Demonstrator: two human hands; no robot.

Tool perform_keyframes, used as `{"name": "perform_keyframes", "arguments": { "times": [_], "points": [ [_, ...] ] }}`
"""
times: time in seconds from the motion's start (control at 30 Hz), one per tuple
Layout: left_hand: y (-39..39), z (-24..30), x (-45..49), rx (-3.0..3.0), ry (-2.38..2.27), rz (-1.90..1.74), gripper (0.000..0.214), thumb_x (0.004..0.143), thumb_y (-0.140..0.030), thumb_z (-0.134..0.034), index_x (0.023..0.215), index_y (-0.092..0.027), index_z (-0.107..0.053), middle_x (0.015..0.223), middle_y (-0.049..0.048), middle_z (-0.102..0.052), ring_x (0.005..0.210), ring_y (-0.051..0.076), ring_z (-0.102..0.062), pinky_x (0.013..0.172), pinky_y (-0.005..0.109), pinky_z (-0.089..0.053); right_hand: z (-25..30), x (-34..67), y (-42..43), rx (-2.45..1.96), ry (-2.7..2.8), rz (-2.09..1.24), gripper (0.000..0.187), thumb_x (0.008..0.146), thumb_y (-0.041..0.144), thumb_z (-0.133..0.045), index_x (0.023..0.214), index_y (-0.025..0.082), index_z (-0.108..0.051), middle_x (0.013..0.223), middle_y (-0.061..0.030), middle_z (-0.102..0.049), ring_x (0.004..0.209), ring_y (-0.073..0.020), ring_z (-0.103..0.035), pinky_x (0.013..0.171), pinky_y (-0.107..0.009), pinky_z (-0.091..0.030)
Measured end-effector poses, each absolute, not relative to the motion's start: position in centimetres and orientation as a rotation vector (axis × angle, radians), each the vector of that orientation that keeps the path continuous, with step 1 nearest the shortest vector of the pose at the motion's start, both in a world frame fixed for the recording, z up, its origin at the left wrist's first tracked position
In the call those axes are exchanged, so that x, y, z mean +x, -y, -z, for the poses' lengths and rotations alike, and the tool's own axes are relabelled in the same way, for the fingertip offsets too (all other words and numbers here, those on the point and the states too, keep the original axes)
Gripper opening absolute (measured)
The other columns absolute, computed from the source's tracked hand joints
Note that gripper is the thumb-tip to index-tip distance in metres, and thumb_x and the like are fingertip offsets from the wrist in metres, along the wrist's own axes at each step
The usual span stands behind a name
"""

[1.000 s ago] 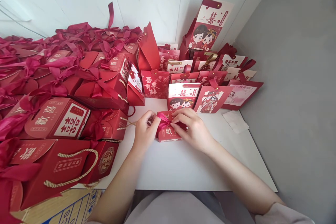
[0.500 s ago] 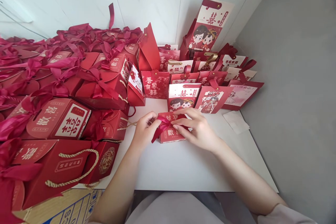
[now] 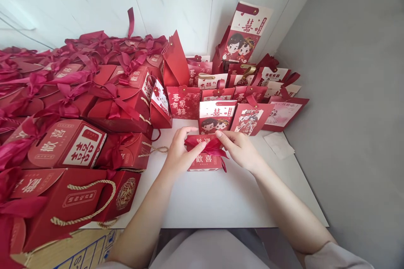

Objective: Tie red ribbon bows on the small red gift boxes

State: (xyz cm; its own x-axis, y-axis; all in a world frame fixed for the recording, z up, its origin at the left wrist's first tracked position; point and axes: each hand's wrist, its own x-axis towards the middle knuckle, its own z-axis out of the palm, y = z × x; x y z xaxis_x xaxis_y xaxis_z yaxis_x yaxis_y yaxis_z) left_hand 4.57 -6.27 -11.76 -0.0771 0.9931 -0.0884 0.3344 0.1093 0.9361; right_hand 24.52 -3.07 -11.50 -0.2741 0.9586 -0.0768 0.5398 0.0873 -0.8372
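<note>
Left hand [image 3: 181,149] and right hand [image 3: 241,149] are apart from each other, one at either side of the small red box [image 3: 197,165]. The left thumb reaches over its top onto the dark pink ribbon [image 3: 217,151], while the left fingers curl round its left edge. The right thumb tip is at its far right corner, near the ribbon; whether either hand pinches the ribbon firmly, I cannot tell, because the fingertips are partly hidden.

The small red box lies on the bench [image 3: 214,201], its printed top facing up and the ribbon crossing that top. Just behind it stands a gift bag with a cartoon couple [image 3: 217,113], with more gift bags [image 3: 251,119] beyond. To its left is the large heap of ribboned boxes [image 3: 67,143]; to its right, well apart from it, lies a white paper sheet [image 3: 279,145].

The step in hand seems to be arranging the ribbon. To do it well, I would keep the left thumb light but steady over the crossing, so the middle does not slip, and draw the right side outward gently and flat, without a twist. Pulling evenly on both sides should keep it centred; a hard tug could drag the small red box askew or crease its card.
</note>
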Motion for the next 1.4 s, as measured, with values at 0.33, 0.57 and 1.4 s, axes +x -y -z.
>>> {"name": "perform_keyframes", "arguments": {
  "times": [0.33,0.57,1.4],
  "points": [
    [6.4,12.1,4.6,1.076,-1.397,-0.864,0.050,0.079,-0.044,-0.077,0.121,-0.028,-0.055,0.109,0.0024,-0.069,0.096,0.022,-0.070,0.080,0.033,-0.058,11.9,24.9,2.8,-1.204,1.920,-1.024,0.019,0.096,0.036,-0.060,0.083,0.022,-0.065,0.084,0.0008,-0.070,0.073,-0.0145,-0.059,0.067,-0.026,-0.043],
    [5.8,13.6,4.2,1.190,-1.409,-0.894,0.044,0.078,-0.044,-0.077,0.114,-0.026,-0.057,0.102,0.0009,-0.069,0.092,0.021,-0.069,0.075,0.030,-0.056,13.1,24.8,2.2,-1.165,1.793,-0.968,0.020,0.089,0.038,-0.071,0.079,0.021,-0.069,0.080,-0.0015,-0.073,0.070,-0.0158,-0.062,0.068,-0.029,-0.049],
    [6.4,13.7,-1.2,1.689,-1.089,-0.624,0.144,0.056,-0.043,-0.094,0.162,-0.032,0.003,0.170,0.0146,-0.008,0.156,0.037,-0.018,0.124,0.052,-0.025,14.7,26.9,3.2,-0.844,2.156,-1.341,0.135,0.069,0.043,-0.089,0.161,0.037,0.009,0.171,-0.0092,-0.011,0.156,-0.0321,-0.020,0.124,-0.055,-0.028]
  ]
}}
